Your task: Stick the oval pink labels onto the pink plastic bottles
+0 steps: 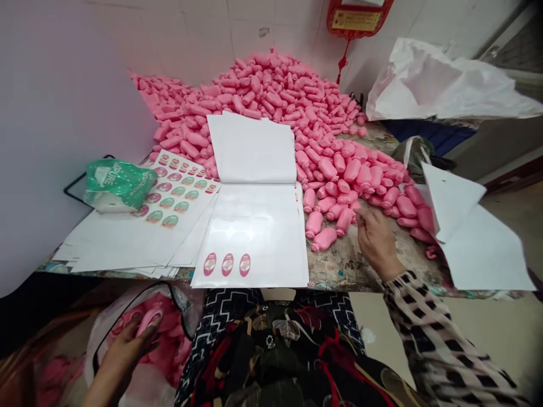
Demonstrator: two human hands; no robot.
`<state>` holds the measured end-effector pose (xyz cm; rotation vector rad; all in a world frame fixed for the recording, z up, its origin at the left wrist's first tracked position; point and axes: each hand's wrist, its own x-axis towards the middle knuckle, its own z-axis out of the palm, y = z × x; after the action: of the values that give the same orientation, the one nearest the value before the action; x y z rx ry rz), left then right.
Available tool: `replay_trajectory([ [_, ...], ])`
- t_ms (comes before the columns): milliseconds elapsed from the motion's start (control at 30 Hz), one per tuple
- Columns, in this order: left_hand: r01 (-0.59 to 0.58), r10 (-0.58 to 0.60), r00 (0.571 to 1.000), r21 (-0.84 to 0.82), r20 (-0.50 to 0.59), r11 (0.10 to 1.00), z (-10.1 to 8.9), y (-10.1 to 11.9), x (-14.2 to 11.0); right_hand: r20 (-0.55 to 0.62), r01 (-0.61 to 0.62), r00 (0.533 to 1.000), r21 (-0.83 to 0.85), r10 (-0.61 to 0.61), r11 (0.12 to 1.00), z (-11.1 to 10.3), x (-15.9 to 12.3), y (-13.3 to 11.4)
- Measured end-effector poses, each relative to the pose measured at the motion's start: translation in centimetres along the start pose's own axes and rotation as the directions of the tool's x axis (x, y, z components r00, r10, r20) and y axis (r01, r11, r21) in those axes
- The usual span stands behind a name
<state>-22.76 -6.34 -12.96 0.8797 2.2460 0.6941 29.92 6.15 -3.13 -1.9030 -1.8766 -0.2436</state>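
Low on the left, my left hand (127, 350) has its thumb and fingers around a small pink bottle (150, 321) with an oval label. It is over a clear plastic bag (102, 316) of pink bottles beside my lap. On the table, the fingers of my right hand (376, 240) are closed at the near edge of the bottle heap, on a pink bottle (356, 207) mostly hidden by them. Between the hands lies a sticker sheet (263, 226), its bottom row showing three pink oval stickers (227, 264).
A large heap of pink bottles (271, 90) fills the table's back. Printed label sheets (173, 192) and a green plastic packet (121, 183) lie left. White sheets (483, 249) are at the right edge, a white plastic bag (445, 85) behind. A red ornament (358, 20) hangs on the wall.
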Motion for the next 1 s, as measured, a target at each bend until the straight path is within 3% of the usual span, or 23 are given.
replay_trajectory([
  [67,0.049,-0.049,0.996,0.002,0.077,0.999,-0.1,0.3,0.3,0.207,0.121,0.973,-0.064,-0.106,0.991,-1.1,-1.1,-1.0],
  [167,0.012,-0.019,0.997,0.093,0.076,0.996,-0.7,1.0,0.5,0.449,0.338,0.857,-0.12,-0.252,0.933,-1.5,-2.0,-2.7],
  [233,-0.02,0.013,0.999,0.18,0.035,0.983,-1.2,1.3,0.3,0.504,0.421,0.807,-0.124,-0.308,0.899,-1.0,-2.0,-3.4],
  [300,-0.054,0.053,0.999,0.238,0.013,0.97,-1.8,1.4,-0.3,0.516,0.455,0.786,-0.112,-0.339,0.883,-0.4,-1.7,-3.4],
  [433,-0.166,0.147,0.983,0.196,0.106,0.966,-2.4,2.2,-2.7,0.531,0.445,0.773,-0.063,-0.348,0.893,0.2,-1.2,-1.9],
  [533,-0.22,0.214,0.948,-0.003,0.234,0.976,-2.5,4.5,-5.4,0.462,0.304,0.842,0.019,-0.278,0.952,-0.5,-1.5,-2.1],
  [600,-0.21,0.253,0.916,-0.164,0.312,0.964,-2.1,7.0,-7.5,0.404,0.113,0.895,0.204,-0.188,0.972,-1.5,-2.2,-4.6],
  [633,-0.192,0.273,0.887,-0.241,0.372,0.951,-1.7,8.5,-8.4,0.422,-0.006,0.893,0.36,-0.157,0.933,-2.0,-2.7,-6.7],
  [667,-0.164,0.297,0.853,-0.32,0.429,0.933,-1.1,9.9,-9.3,0.472,-0.16,0.869,0.547,-0.145,0.822,-2.4,-3.2,-9.1],
  [733,-0.097,0.387,0.767,-0.503,0.512,0.859,0.6,12.6,-10.7,0.613,-0.437,0.743,0.749,-0.268,0.498,-3.1,-4.6,-14.3],
  [767,-0.045,0.443,0.717,-0.599,0.538,0.799,1.5,13.6,-11.2,0.649,-0.539,0.679,0.758,-0.342,0.368,-3.2,-5.2,-16.7],
  [833,0.076,0.52,0.64,-0.719,0.566,0.69,3.2,15.0,-11.9,0.701,-0.68,0.57,0.695,-0.428,0.231,-3.1,-6.3,-20.3],
  [867,0.14,0.532,0.612,-0.742,0.585,0.656,3.9,15.3,-12.0,0.705,-0.706,0.544,0.678,-0.454,0.207,-2.9,-6.6,-21.2],
  [933,0.227,0.508,0.599,-0.74,0.619,0.633,4.4,15.4,-12.0,0.7,-0.679,0.517,0.686,-0.493,0.263,-2.4,-6.8,-21.4],
  [1000,0.222,0.445,0.651,-0.714,0.615,0.664,4.1,14.8,-11.6,0.703,-0.562,0.52,0.709,-0.485,0.425,-1.9,-6.4,-20.0],
])
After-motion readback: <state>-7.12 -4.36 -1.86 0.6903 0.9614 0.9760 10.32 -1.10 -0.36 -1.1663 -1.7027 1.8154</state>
